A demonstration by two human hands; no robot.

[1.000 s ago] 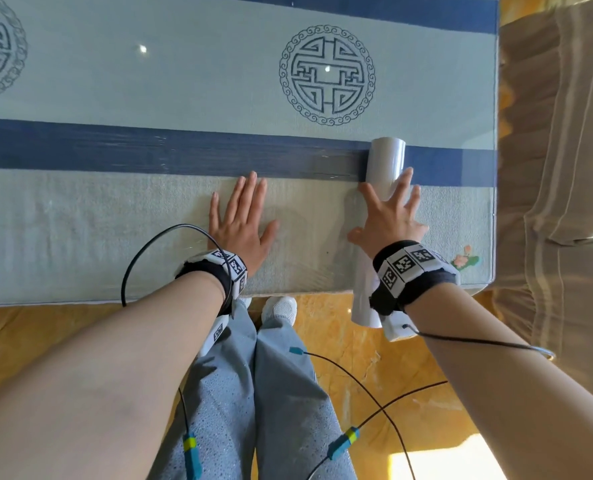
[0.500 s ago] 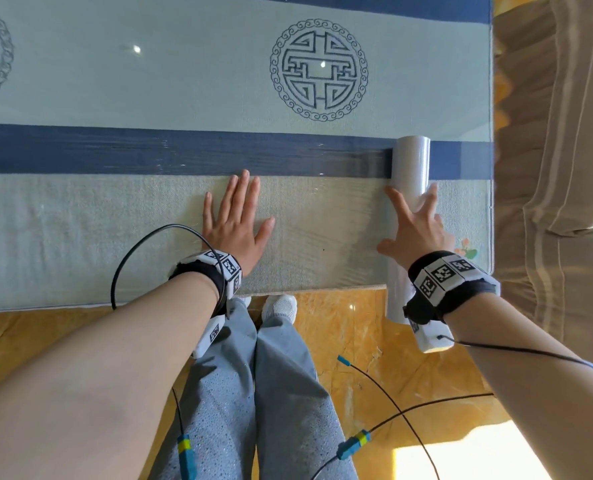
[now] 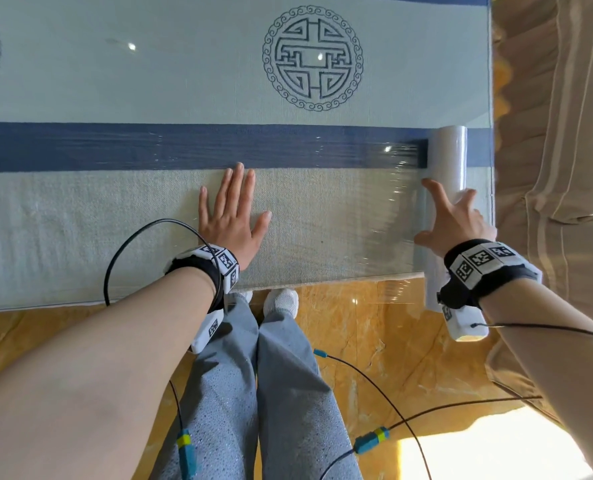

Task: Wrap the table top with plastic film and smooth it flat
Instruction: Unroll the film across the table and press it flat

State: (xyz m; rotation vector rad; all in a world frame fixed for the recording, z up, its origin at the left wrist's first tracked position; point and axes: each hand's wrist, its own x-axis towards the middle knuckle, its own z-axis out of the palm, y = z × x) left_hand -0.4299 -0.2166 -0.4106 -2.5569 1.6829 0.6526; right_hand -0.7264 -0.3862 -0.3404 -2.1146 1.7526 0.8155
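The table top (image 3: pixel 184 74) is pale blue cloth under glass, with a dark blue band and a round emblem. Clear plastic film (image 3: pixel 350 216) lies stretched over its near strip, wrinkled close to the roll. The white film roll (image 3: pixel 449 157) lies across the table near the right edge, its near end overhanging the front edge. My left hand (image 3: pixel 231 216) presses flat on the film, fingers spread. My right hand (image 3: pixel 456 220) rests on top of the roll with fingers apart, pushing it.
A beige sofa (image 3: pixel 558 133) stands just past the table's right edge. Orange marble floor (image 3: pixel 367 341) lies below the front edge, with my legs and white shoes (image 3: pixel 281 301) there. Black cables (image 3: pixel 385 386) hang from both wrist bands.
My right hand has rolled the film roll to the right, from mid-table nearly to the right edge, drawing out more film. My left hand has stayed pressed in place.
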